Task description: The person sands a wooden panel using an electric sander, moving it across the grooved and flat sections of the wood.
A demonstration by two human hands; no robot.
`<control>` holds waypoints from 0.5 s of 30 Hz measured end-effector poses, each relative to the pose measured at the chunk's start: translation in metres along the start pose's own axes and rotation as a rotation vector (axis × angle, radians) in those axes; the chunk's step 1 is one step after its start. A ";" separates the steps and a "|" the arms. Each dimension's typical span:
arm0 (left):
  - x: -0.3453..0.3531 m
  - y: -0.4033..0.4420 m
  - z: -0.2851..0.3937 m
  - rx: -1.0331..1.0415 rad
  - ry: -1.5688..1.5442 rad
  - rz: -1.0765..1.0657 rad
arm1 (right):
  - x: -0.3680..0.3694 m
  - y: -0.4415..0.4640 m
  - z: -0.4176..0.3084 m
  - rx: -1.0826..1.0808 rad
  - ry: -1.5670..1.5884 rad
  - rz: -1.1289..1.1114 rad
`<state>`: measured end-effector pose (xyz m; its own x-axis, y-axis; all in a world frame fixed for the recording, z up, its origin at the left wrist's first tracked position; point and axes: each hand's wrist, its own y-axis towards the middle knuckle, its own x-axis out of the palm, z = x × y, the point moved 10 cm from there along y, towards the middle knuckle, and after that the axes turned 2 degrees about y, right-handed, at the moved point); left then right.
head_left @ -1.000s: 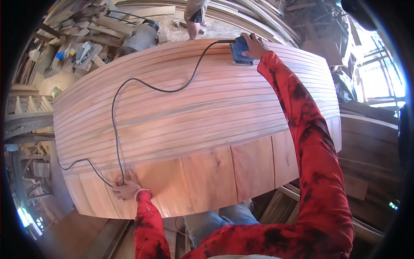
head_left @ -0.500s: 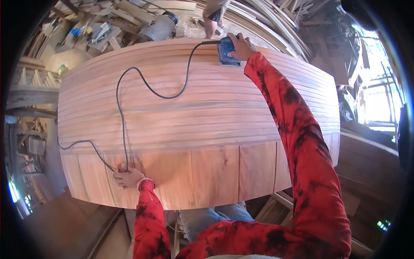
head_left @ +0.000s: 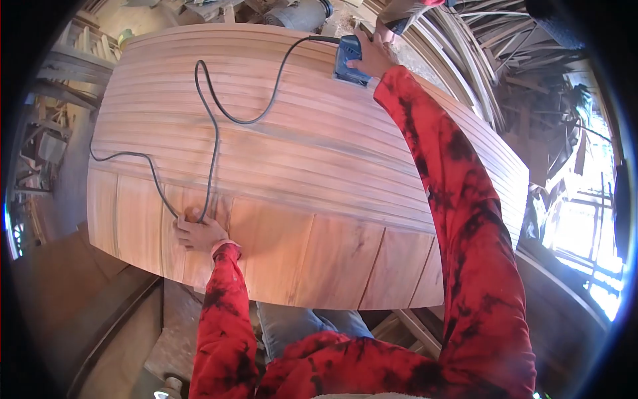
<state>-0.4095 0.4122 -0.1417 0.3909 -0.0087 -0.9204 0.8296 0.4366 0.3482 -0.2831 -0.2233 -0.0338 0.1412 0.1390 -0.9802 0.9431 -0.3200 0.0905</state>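
Note:
A blue electric sander rests on the far edge of a wide wooden panel, and my right hand is closed over its top. From the sander a dark power cord loops across the slatted face of the panel. Near the panel's close edge, my left hand is closed round part of that cord. A small brownish-orange thing shows at its fingertips, too small to name. The near part of the panel has broad boards, while the rest has narrow parallel slats.
Behind the panel are a grey metal cylinder and long stacked wood strips. Another person's leg shows beyond the sander. Scrap wood lies at the left, and brown boards stand below the panel's left side.
The whole view has tilted and shifted, so the panel sits higher and slanted. The cord's loop has changed shape a little. Both hands keep their holds.

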 end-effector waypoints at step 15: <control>-0.008 0.002 0.004 0.023 -0.054 0.069 | 0.033 0.058 -0.113 0.001 0.038 -0.028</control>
<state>-0.4098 0.4094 -0.1328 0.4679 -0.0286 -0.8833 0.8087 0.4171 0.4149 -0.1896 -0.1309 -0.0411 0.1263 0.1832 -0.9749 0.9465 -0.3164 0.0632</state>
